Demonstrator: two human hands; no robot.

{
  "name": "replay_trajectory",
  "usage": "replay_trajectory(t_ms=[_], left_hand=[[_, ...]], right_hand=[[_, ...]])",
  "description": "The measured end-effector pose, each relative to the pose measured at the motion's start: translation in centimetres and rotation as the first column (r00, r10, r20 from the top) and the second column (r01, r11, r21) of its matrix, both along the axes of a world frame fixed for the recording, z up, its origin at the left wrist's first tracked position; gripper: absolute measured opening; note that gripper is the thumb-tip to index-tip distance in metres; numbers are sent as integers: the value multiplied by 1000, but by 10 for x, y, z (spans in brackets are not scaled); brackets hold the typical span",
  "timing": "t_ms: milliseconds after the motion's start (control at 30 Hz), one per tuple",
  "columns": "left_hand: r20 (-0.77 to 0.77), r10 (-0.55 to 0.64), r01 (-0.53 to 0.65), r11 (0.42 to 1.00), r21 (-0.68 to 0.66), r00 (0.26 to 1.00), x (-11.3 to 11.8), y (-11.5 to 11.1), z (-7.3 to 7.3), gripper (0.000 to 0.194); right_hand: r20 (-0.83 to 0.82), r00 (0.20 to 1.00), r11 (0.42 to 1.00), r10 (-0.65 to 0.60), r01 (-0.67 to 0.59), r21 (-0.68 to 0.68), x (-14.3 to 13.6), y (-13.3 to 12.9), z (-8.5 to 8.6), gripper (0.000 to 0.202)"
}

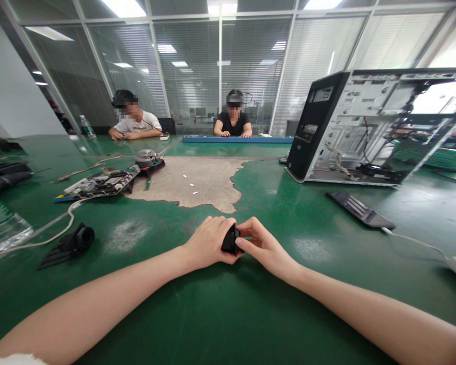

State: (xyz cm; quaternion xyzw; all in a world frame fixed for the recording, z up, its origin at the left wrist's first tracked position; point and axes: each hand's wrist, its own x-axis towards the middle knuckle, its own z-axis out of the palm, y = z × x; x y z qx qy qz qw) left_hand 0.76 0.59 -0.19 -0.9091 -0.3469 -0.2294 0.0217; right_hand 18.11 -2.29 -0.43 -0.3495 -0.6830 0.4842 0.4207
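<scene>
Just above the green table, in the middle of the head view, a small black boxy part (230,241) sits between my two hands. My left hand (209,242) wraps round it from the left, covering much of it. From the right, my right hand (264,246) pinches the part's right end between thumb and fingers. What kind of part it is cannot be made out. To the left lies another black plastic piece (70,245) with a round opening, apart from both hands.
An open computer case (327,132) stands at the right, with a black phone-like device (359,209) and cable before it. A circuit board (102,183), a fan-like part (149,159) and a plastic bottle (3,223) are at the left. Two people sit across the table (167,314).
</scene>
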Motion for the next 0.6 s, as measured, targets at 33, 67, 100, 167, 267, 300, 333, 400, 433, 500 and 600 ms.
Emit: replay_trajectory(t_ms=[33, 67, 100, 167, 267, 300, 333, 400, 433, 500, 600], left_hand=[[0, 0, 0, 1000, -1, 1000, 0, 0, 0, 52], [-1, -1, 1, 1000, -2, 1000, 0, 0, 0, 52], [-2, -3, 3, 1000, -3, 1000, 1, 0, 1, 52], [0, -3, 3, 1000, -1, 1000, 1, 0, 0, 52], [-1, -1, 1, 1000, 10, 1000, 1, 0, 0, 51], [-3, -1, 1, 1000, 13, 1000, 1, 0, -1, 51], [-4, -2, 2, 1000, 14, 1000, 1, 0, -1, 51], [-4, -6, 6, 1000, 11, 1000, 1, 0, 0, 51], [-2, -7, 7, 1000, 9, 1000, 1, 0, 0, 51], [-1, -5, 5, 1000, 6, 1000, 0, 0, 0, 51], [-5, -1, 1, 1000, 2, 1000, 0, -1, 1, 52]], right_hand=[[3, 1000, 1000, -6, 6, -5, 0, 1, -1, 16], [12, 1000, 1000, -13, 13, -8, -1, 1, -1, 17], [22, 1000, 1000, -21, 21, -6, -1, 1, -1, 18], [44, 999, 1000, -28, 28, 4, -1, 1, -1, 20], [55, 998, 999, -6, 3, 52, 0, -1, 0, 19], [51, 999, 997, 1, -5, 77, 0, -1, 0, 18], [45, 999, 995, 3, -7, 98, 1, -2, 1, 17], [30, 1000, 994, -4, 1, 111, 1, -2, 0, 16], [25, 1000, 995, -9, 7, 97, 1, -2, 0, 15], [24, 1000, 999, -17, 16, 49, 1, -1, -1, 16], [41, 998, 999, -41, 41, 12, 0, 0, -2, 19]])
